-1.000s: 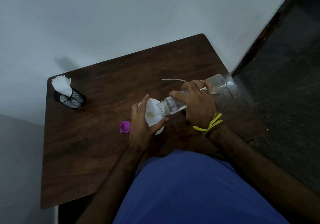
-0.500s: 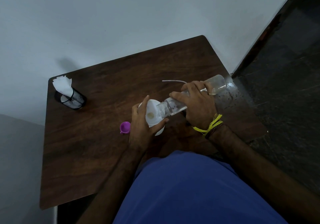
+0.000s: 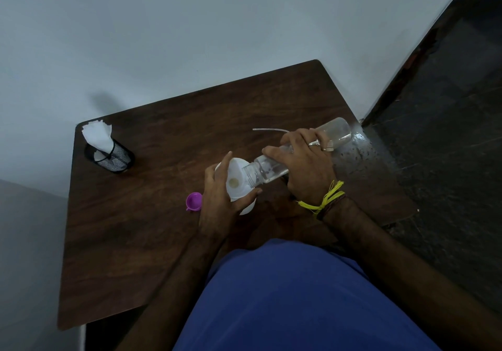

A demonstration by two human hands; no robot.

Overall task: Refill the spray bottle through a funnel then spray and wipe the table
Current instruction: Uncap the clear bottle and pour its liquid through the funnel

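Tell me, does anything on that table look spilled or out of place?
Nothing looks spilled on the table. The clear bottle in the right hand is tipped into the white funnel, which the left hand steadies. A thin tube lies loose behind the hands, and a purple cap sits off to one side.

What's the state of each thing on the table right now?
clear bottle: uncapped, tipped, mouth over the funnel, held by right hand.
white funnel: upright, steadied by left hand.
purple cap: off, lying open side up on the table.
mesh cup: upright, holding white tissue.
thin tube: lying loose behind the right hand.
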